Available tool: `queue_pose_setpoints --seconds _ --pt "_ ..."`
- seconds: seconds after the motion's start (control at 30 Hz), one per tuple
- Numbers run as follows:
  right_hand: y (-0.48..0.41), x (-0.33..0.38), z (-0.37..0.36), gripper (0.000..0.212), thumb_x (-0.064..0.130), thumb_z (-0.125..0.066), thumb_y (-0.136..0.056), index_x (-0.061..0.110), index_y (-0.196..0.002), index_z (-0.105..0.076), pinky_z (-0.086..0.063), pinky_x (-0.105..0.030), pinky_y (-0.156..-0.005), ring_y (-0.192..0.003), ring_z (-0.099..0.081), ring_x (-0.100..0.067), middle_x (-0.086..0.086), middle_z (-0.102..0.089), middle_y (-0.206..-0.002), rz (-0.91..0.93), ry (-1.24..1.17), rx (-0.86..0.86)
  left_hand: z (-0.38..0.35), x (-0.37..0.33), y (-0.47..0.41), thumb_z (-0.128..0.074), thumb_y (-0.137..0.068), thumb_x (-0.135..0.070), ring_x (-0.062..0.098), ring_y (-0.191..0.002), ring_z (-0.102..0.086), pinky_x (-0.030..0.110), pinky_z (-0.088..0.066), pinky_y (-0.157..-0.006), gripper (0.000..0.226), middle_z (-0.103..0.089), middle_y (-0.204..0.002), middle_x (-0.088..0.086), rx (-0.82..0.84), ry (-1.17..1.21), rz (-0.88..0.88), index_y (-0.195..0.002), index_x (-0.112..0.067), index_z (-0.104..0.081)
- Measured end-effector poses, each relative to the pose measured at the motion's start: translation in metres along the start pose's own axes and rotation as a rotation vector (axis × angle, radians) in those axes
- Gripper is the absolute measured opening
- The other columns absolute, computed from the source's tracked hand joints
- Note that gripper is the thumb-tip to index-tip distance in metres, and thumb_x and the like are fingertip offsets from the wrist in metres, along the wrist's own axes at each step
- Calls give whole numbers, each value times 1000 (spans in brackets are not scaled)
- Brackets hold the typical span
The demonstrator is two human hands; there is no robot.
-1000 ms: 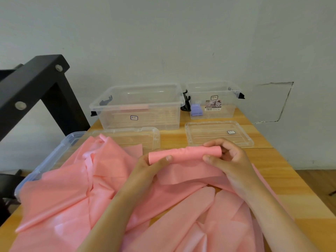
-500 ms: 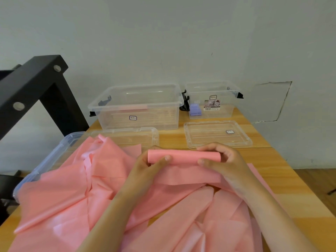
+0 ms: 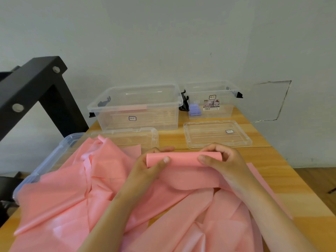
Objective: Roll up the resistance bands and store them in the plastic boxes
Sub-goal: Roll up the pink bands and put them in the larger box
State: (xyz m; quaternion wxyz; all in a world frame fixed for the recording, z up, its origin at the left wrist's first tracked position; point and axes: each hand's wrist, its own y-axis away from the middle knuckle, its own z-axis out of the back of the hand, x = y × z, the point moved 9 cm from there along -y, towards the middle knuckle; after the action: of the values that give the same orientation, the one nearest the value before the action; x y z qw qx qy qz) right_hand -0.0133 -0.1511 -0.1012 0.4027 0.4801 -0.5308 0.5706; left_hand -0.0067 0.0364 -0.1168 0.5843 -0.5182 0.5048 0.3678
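Half-rolled pink rubber resistance band (image 3: 183, 159) centre-frame, tail trailing toward 6 o'clock. Left hand (image 3: 151, 166) pinches 9 o'clock end, right hand (image 3: 224, 160) 3 o'clock end. Roll evenly, edges flush, tail taut; large clear plastic box (image 3: 138, 105) at 11 o'clock.

Three boxes (image 3: 136, 110), two lids (image 3: 218, 136), two hands (image 3: 143, 169), one roll (image 3: 183, 158)

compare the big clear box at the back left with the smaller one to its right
The large box is clearly wider than the small box. The large box holds something pink, while the small box holds a purple item. The small box carries a printed product label, whereas the large box shows only a small sticker. Both are clear plastic and open-topped.
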Motion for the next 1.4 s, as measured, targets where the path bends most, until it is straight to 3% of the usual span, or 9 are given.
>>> queue_pose_setpoints --seconds 0.1,0.3,0.57,0.63,0.8,1.0,1.13,1.23,1.4 --pt "0 1 2 16 28 -79 -61 19 -72 -72 -45 -13 -62 -71 -60 -6 5 -67 -74 19 25 -20 1 -1 1 -74 -78 -34 6 -59 -46 17 -37 -53 34 -50 -63 -8 -22 -67 -5 -75 -11 -49" --pt "-1 -1 5 20 15 -85 -65 22 -78 -72 -46 -13 -63 -74 -62 -3 9 -70 -79 19 86 -58 2 8 -2 -74 -74 -18 -1 -54 -49 10 -39 -48 18 -56 -66 -12 -58 111 79 -82 -14 -59" --pt "0 -15 0 21 27 -82 -67 23 -86 -72 -47 -13 -64 -77 -64 -3 9 -71 -85 -124 89 26 8 1 -4 -78 -64 -4 9 -80 -65 19 -52 -65 32 -72 -90 3 -99 54 13 -90 -8 -58" --pt "0 -11 3 16 20 -82 -71 25 -82 -73 -47 -12 -64 -78 -64 -2 11 -71 -84 -87 91 -14 7 8 -4 -82 -65 -6 11 -79 -63 23 -55 -65 34 -68 -87 2 -109 91 59 -91 -12 -60" --pt "0 -3 3 27 -1 -77 -72 24 -82 -71 -49 -16 -68 -82 -63 -6 7 -71 -93 -6 83 -16 7 22 -5 -66 -78 -6 15 -74 -63 29 -59 -71 10 -61 -81 1 -143 216 185 -85 -10 -59" --pt "-2 -17 7 18 4 -72 -81 16 -94 -70 -55 -22 -73 -76 -71 -21 -7 -72 -88 -98 -13 -39 12 18 -4 -76 -72 6 18 -72 -64 51 -52 -86 30 -66 -79 3 -151 123 139 -91 -9 -58" --pt "-1 -9 9 21 0 -72 -79 14 -95 -69 -54 -20 -75 -80 -73 -23 -6 -74 -90 -37 -12 -73 5 24 -5 -82 -66 -13 24 -71 -50 37 -45 -69 32 -53 -73 15 -120 261 153 -94 -9 -66" --pt "-1 -6 9 23 -2 -71 -79 15 -94 -68 -52 -17 -72 -81 -73 -22 -2 -73 -90 -5 -11 -86 0 26 -4 -65 -81 -10 23 -76 -69 23 -55 -66 21 -66 -87 24 -134 330 173 -100 -2 -61" --pt "-2 -8 9 22 -1 -68 -83 16 -98 -66 -50 -15 -71 -81 -72 -17 1 -72 -88 -14 27 -87 -8 29 -6 -48 -95 -9 23 -68 -70 27 -57 -63 9 -69 -76 14 -129 209 153 -102 -3 -49"
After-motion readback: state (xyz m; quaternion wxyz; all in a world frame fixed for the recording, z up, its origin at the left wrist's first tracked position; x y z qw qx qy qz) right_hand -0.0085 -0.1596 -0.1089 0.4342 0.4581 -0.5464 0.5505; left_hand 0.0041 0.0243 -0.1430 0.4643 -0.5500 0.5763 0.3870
